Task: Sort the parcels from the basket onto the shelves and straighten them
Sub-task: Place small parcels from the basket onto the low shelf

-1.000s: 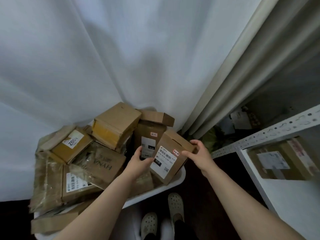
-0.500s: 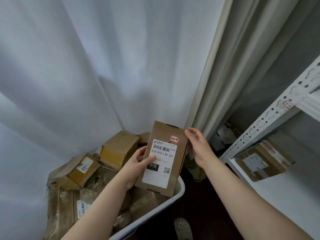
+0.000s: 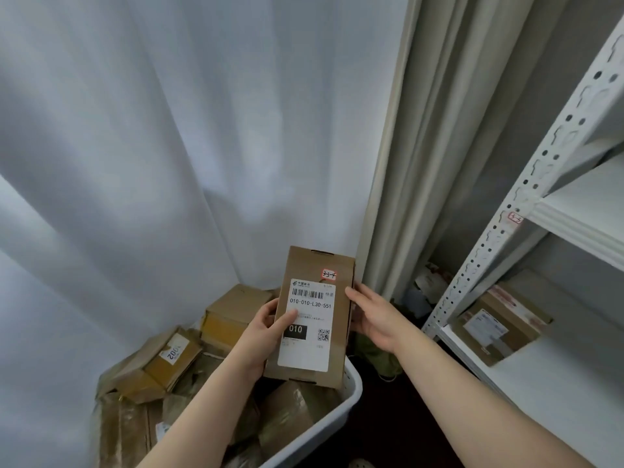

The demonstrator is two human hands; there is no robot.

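Note:
I hold a small brown cardboard parcel (image 3: pixel 312 315) upright above the basket, its white shipping label facing me and a small red-edged sticker reading 3-3-4 near its top. My left hand (image 3: pixel 266 332) grips its left edge, thumb on the label. My right hand (image 3: pixel 368 315) holds its right edge, fingers behind the box. Below, the white basket (image 3: pixel 341 410) holds several brown parcels, among them one with a 2002 label (image 3: pixel 169 356) and a yellow-taped box (image 3: pixel 229 312).
White metal shelves (image 3: pixel 506 238) stand at the right, with a small tag on the upright. One taped parcel (image 3: pixel 499 322) lies on the lower shelf. White and beige curtains hang behind the basket. Clutter lies on the dark floor by the shelf foot.
Both hands have lifted the parcel out of the basket and turned it upright, label toward me. My view has risen from the basket toward the shelves.

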